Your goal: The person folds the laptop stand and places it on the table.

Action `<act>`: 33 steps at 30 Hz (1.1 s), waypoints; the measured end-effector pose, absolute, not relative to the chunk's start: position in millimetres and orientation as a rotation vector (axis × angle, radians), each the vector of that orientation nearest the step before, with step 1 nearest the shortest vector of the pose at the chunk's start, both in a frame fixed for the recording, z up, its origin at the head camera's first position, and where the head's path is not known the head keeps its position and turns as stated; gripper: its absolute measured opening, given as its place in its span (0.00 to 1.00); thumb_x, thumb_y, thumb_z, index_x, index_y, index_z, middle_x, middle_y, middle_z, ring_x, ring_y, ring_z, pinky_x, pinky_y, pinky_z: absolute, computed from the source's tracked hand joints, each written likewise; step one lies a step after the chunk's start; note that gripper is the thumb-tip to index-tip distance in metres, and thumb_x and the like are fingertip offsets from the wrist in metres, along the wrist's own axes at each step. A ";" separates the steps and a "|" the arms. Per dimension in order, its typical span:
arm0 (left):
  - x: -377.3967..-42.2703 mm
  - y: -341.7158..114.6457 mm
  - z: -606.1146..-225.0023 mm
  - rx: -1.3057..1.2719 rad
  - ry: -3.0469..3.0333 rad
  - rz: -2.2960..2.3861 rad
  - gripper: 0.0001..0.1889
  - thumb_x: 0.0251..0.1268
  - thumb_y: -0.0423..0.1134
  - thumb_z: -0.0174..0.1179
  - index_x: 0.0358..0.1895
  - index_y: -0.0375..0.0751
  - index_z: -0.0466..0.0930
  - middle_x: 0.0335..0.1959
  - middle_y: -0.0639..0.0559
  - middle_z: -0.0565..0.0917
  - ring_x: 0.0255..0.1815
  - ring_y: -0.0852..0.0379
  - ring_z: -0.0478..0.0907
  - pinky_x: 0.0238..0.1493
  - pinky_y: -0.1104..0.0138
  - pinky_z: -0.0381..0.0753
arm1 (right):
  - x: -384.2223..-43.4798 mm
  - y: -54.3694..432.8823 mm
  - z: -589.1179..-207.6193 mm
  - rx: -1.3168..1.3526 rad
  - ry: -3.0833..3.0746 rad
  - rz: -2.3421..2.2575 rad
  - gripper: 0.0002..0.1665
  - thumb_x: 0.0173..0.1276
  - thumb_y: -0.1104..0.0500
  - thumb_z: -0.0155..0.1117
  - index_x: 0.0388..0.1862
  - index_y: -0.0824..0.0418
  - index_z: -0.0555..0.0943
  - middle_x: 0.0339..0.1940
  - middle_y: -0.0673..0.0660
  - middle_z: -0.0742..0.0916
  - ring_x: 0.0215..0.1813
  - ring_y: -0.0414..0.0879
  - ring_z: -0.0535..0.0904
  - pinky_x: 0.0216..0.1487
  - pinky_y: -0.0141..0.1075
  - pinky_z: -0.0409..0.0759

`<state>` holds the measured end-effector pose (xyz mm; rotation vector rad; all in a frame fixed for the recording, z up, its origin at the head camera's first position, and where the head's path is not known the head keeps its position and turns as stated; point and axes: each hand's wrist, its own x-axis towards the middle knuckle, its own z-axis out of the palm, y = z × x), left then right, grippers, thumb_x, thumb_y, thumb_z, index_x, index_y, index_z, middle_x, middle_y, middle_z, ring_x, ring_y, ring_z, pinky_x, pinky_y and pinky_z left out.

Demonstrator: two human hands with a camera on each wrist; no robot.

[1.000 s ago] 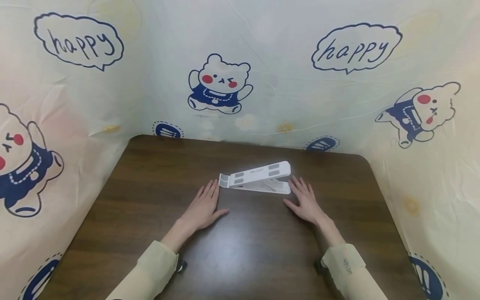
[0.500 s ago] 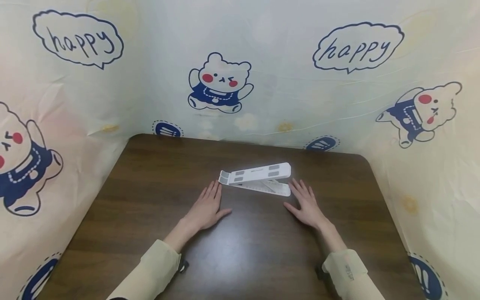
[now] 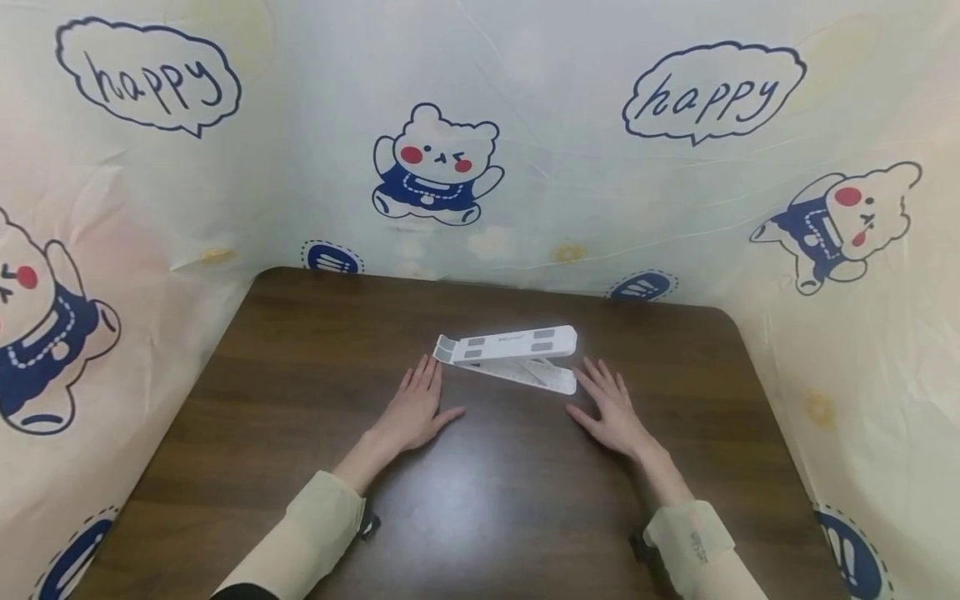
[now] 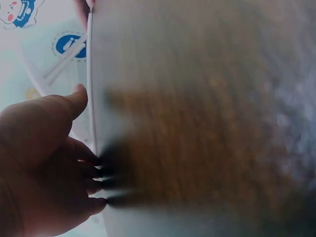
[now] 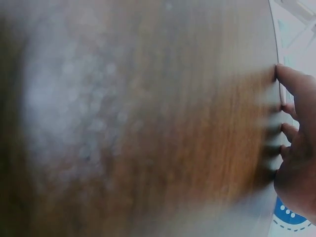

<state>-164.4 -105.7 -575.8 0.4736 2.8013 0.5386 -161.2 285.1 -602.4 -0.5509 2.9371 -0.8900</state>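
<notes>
A white folding laptop stand with grey pads sits on the table between my hands, its upper arm raised over the base at the right end. My left hand lies with fingers straight on the table, its fingertips at the stand's left end, which has an upturned lip. At the other end, the fingers of my right hand are extended and slightly spread beside the base, and whether they touch it is hard to tell. In the left wrist view, the left hand has its fingertips on the tabletop; likewise the right hand in the right wrist view.
The dark brown wooden table has rounded far corners. Around its back and sides hangs a pale curtain printed with bears and the word "happy". A dark strap shows at the left cuff, another at the right cuff.
The stand has turned slightly: its left end has moved away from me and its base's right end a little nearer. The left fingers have shifted forward slightly; the right hand has barely moved.
</notes>
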 end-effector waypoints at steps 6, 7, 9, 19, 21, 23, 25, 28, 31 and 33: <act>-169.7 -110.5 -577.3 0.461 2.826 0.526 0.51 0.84 0.60 0.59 0.87 0.22 0.50 0.91 0.28 0.49 0.94 0.31 0.44 0.92 0.38 0.48 | -157.5 284.8 -602.7 -0.607 2.947 -0.912 0.41 0.81 0.39 0.65 0.85 0.54 0.72 0.91 0.70 0.64 0.91 0.76 0.51 0.86 0.78 0.42; -170.0 -110.6 -577.0 0.458 2.823 0.533 0.51 0.83 0.60 0.59 0.87 0.23 0.50 0.91 0.28 0.48 0.94 0.31 0.44 0.92 0.37 0.48 | -156.9 283.9 -600.6 -0.594 2.943 -0.897 0.41 0.80 0.41 0.67 0.85 0.54 0.72 0.91 0.70 0.64 0.91 0.76 0.51 0.86 0.78 0.42; -169.8 -110.5 -575.4 0.456 2.815 0.536 0.50 0.84 0.60 0.59 0.87 0.23 0.50 0.91 0.28 0.48 0.94 0.31 0.43 0.92 0.37 0.48 | -156.0 283.0 -598.4 -0.566 2.927 -0.868 0.41 0.80 0.42 0.67 0.86 0.54 0.71 0.92 0.68 0.62 0.92 0.74 0.49 0.88 0.77 0.40; -174.4 -111.3 -577.4 0.467 2.795 0.559 0.46 0.84 0.61 0.57 0.90 0.35 0.52 0.92 0.29 0.43 0.94 0.31 0.40 0.92 0.36 0.46 | -157.4 288.7 -599.7 -0.567 2.862 -0.886 0.41 0.78 0.42 0.70 0.86 0.49 0.72 0.92 0.69 0.60 0.92 0.75 0.46 0.87 0.78 0.38; -178.0 -111.2 -581.2 0.475 2.794 0.574 0.46 0.84 0.61 0.57 0.90 0.37 0.53 0.92 0.28 0.42 0.94 0.30 0.40 0.92 0.35 0.46 | -155.6 287.5 -597.8 -0.549 2.854 -0.864 0.41 0.78 0.44 0.71 0.86 0.48 0.72 0.93 0.68 0.59 0.93 0.74 0.45 0.88 0.77 0.37; -180.4 -110.9 -583.6 0.480 2.795 0.577 0.46 0.84 0.62 0.57 0.90 0.37 0.53 0.92 0.28 0.42 0.94 0.29 0.39 0.92 0.35 0.46 | -152.7 284.1 -590.3 -0.523 2.842 -0.813 0.41 0.78 0.48 0.72 0.86 0.49 0.71 0.93 0.68 0.57 0.93 0.73 0.44 0.88 0.76 0.37; -180.5 -109.0 -578.1 0.480 2.788 0.551 0.46 0.84 0.62 0.57 0.90 0.37 0.53 0.92 0.27 0.41 0.94 0.28 0.39 0.92 0.35 0.46 | -150.8 282.8 -589.3 -0.528 2.847 -0.797 0.41 0.77 0.48 0.72 0.86 0.48 0.71 0.94 0.67 0.57 0.94 0.73 0.44 0.89 0.76 0.37; -179.1 -106.6 -571.9 0.479 2.787 0.530 0.45 0.85 0.62 0.55 0.90 0.38 0.53 0.92 0.27 0.41 0.94 0.29 0.39 0.92 0.36 0.46 | -148.8 282.4 -589.4 -0.534 2.848 -0.788 0.41 0.77 0.47 0.72 0.86 0.47 0.72 0.94 0.67 0.57 0.93 0.73 0.44 0.89 0.76 0.37; -177.7 -104.9 -572.2 0.484 2.795 0.543 0.45 0.84 0.61 0.57 0.90 0.37 0.54 0.92 0.26 0.42 0.94 0.28 0.39 0.92 0.35 0.47 | -147.9 282.5 -589.6 -0.533 2.844 -0.781 0.42 0.77 0.47 0.72 0.87 0.47 0.71 0.94 0.67 0.57 0.93 0.73 0.44 0.89 0.76 0.37; -176.5 -103.6 -574.0 0.488 2.795 0.558 0.45 0.84 0.60 0.58 0.90 0.37 0.54 0.92 0.26 0.42 0.94 0.28 0.39 0.92 0.35 0.46 | -148.0 282.7 -589.1 -0.530 2.840 -0.777 0.42 0.78 0.47 0.72 0.87 0.47 0.70 0.94 0.67 0.56 0.94 0.73 0.43 0.89 0.76 0.37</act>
